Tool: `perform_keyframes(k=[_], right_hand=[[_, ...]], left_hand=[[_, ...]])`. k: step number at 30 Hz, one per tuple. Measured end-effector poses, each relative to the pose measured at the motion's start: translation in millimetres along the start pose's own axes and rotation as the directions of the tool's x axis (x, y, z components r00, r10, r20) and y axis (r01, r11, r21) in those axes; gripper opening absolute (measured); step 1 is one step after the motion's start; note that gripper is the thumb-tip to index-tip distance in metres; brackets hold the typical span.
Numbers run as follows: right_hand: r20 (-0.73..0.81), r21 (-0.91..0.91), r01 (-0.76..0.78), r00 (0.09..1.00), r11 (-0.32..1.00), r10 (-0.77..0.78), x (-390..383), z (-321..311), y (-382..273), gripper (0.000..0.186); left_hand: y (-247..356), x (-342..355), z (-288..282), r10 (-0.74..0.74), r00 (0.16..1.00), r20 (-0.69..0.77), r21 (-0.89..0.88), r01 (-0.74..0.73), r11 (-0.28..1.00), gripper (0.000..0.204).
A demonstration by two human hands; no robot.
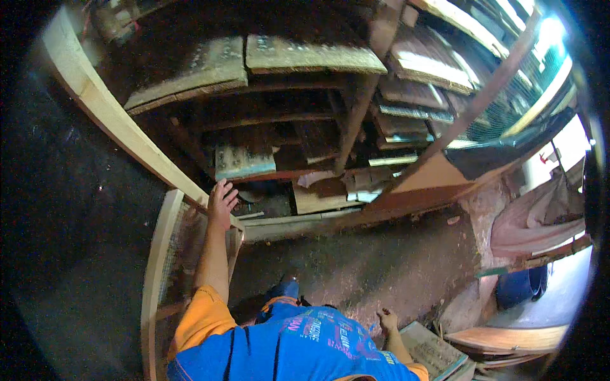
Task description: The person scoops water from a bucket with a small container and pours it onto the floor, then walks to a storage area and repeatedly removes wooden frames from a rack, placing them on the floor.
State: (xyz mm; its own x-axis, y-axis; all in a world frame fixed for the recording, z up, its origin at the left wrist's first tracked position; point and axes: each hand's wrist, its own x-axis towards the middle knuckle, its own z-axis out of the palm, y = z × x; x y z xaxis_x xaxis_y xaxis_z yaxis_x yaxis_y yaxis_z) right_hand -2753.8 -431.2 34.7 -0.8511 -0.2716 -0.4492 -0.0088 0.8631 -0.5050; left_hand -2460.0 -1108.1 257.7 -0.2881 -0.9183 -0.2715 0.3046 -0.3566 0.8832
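My left hand (pixel 222 200) reaches forward with its fingers spread. It lies at the edge of a pale wooden door frame (pixel 143 136), and its palm side is hidden, so a firm touch cannot be made out. Wire mesh (pixel 184 247) fills the lower part of that frame. My right hand (pixel 386 319) hangs low by my right side, fingers loosely bent, with nothing visible in it. Near it on the floor lies a worn board (pixel 429 349).
Ahead stands a dark wooden rack with stained planks (pixel 311 57) on its levels. A slanting post (pixel 489 95) and a brown panel (pixel 419 184) flank it on the right. Beyond the dirt floor (pixel 356 254) are a draped cloth (pixel 537 219) and a blue drum (pixel 518 289).
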Motion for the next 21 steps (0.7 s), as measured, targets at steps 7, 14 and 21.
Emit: perform_keyframes(k=[7,14,21], right_hand=[[0.223,0.24,-0.133,0.972,0.962,0.078,25,-5,-63,0.042],[0.447,0.244,-0.249,0.887,0.937,0.119,30,-27,-194,0.04],[0.392,0.561,0.294,0.729,0.774,-0.561,64,-93,-505,0.057]], left_hand=[[134,52,58,0.327,0.941,0.084,-0.407,-0.267,0.874,0.075],[221,82,94,0.364,0.925,0.105,-0.605,-0.231,0.762,0.057],[228,109,106,0.361,0.929,-0.08,-0.452,-0.357,0.817,0.039]])
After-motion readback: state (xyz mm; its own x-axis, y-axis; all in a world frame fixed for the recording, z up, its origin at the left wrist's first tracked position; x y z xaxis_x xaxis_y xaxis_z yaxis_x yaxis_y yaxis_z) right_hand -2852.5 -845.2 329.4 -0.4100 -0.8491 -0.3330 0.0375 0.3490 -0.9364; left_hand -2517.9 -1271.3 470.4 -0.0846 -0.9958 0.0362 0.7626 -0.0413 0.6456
